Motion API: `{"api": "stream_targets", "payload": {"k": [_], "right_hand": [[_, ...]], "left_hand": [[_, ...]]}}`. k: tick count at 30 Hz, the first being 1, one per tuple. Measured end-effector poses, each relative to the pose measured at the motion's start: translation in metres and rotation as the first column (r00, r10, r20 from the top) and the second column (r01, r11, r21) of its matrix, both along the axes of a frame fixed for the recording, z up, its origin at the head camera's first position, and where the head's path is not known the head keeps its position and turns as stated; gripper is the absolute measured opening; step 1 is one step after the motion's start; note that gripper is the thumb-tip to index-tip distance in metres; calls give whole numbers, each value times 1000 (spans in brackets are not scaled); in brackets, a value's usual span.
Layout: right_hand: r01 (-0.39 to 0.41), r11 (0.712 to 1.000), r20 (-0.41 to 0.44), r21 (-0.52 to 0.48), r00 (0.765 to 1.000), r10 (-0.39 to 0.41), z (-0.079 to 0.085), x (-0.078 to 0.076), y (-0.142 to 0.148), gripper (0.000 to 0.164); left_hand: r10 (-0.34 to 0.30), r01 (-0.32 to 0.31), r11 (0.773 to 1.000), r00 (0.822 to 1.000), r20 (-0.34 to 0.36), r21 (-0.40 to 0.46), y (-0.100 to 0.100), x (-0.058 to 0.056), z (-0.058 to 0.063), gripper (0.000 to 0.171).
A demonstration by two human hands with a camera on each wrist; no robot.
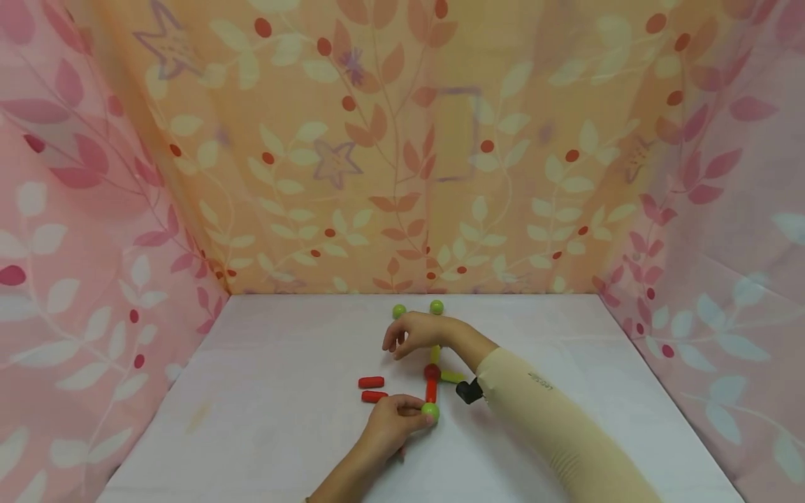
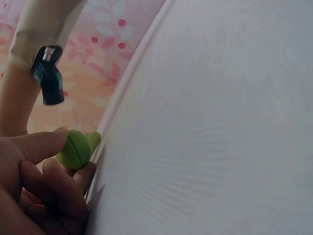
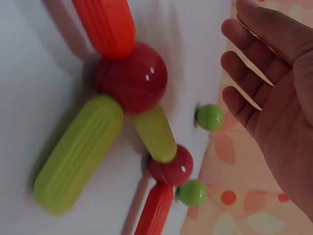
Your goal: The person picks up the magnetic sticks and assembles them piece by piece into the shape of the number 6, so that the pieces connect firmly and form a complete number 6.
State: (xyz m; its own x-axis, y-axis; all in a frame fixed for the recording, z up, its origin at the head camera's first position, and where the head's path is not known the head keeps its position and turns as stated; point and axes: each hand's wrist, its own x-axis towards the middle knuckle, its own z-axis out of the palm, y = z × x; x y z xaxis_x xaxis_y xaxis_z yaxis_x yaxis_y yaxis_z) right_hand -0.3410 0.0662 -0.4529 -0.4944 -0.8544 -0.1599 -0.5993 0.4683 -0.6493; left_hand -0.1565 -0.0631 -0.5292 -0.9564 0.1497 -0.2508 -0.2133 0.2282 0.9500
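- I have the left hand (image 1: 390, 423) pinching a green ball (image 1: 429, 408) between thumb and fingers, low at the white table (image 1: 270, 426).
- I see the right hand (image 1: 415, 332) beyond the left one, hanging above the table with its fingers loose and slightly bent, gripping nothing.
- From the pinched ball, a red rod (image 1: 430, 391) runs away from the left hand to a red ball (image 3: 134, 78).
- Two yellow-green rods meet that red ball: a side rod (image 3: 78, 154) reaching out under the right forearm, and a far rod (image 3: 155, 133) running beneath the right hand.
- My right wrist view shows the far rod ending at a second red ball (image 3: 172, 166), with another red rod (image 3: 155, 210) joined to it; the right hand hides this stretch from the head camera.
- Just beyond the right hand I find two more green balls, one (image 1: 399, 311) past its fingers, the other (image 1: 437, 307) past its wrist.
- Two loose red rods lie just ahead of the left hand, one (image 1: 371, 382) in full sight, the nearer (image 1: 374, 396) partly covered by it.
- A black camera (image 1: 469, 391) hangs below the right arm's beige sleeve (image 1: 560, 426).
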Motion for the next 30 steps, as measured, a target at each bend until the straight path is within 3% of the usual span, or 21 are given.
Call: {"api": "stream_targets", "payload": {"k": [5, 11, 17, 30], "right_hand": [[-90, 996, 29, -1, 996, 90, -16, -6, -19, 24], [-137, 990, 104, 18, 985, 135, -30, -4, -34, 24], [-146, 986, 178, 79, 975, 131, -35, 0, -43, 20], [-132, 984, 170, 124, 979, 110, -36, 5, -44, 18]], "left_hand": [[-14, 16, 999, 999, -49, 35, 1, -1, -3, 33], [-14, 17, 998, 998, -57, 52, 0, -1, -4, 29], [-17, 21, 996, 999, -52, 81, -1, 0, -5, 27], [-14, 18, 995, 999, -42, 98, 0, -1, -4, 30]]}}
